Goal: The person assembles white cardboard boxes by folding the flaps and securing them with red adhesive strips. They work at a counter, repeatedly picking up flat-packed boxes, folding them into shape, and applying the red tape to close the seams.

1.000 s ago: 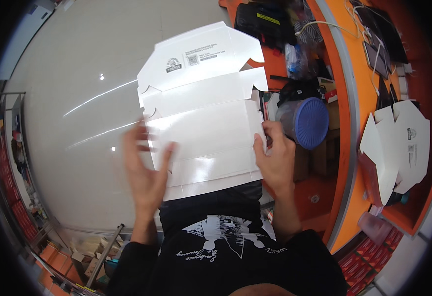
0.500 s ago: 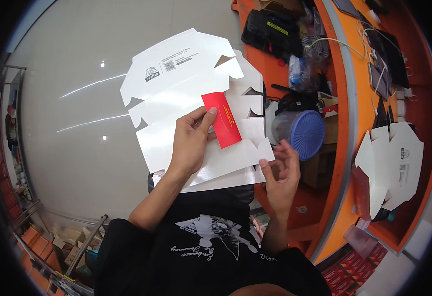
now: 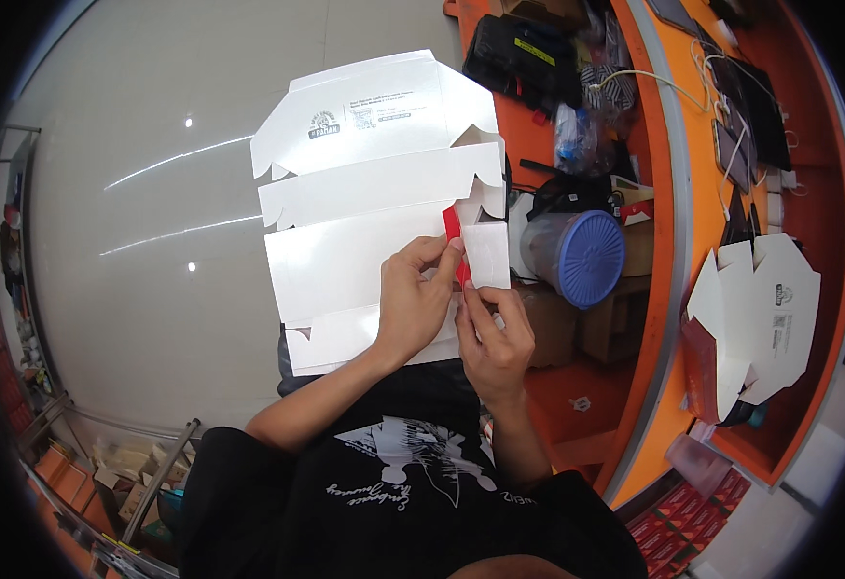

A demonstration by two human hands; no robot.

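Note:
A flat, die-cut white carton (image 3: pixel 340 265) lies opened out across my lap, its printed panel at the far end. Along its right side a narrow red flap (image 3: pixel 451 222) stands folded, with a white side flap (image 3: pixel 488 257) just to its right. My left hand (image 3: pixel 411 307) is closed, its thumb and fingers pinching the red flap from the left. At the flap's near end, my right hand (image 3: pixel 498 349) is closed too, thumb and fingertips on the carton's red and white edge. The fingers partly hide the fold.
An orange shelf (image 3: pixel 668 289) runs along the right, holding a clear tub with a blue lid (image 3: pixel 591 259) and a black case (image 3: pixel 524 60). Another partly folded carton (image 3: pixel 779 318) stands farther right. A metal rack (image 3: pixel 162 478) is at lower left.
The red flap, broad before, now shows as a narrow strip. My right hand has moved left onto the flap's near end. The carton has turned and sits straighter, and my left hand has shifted right.

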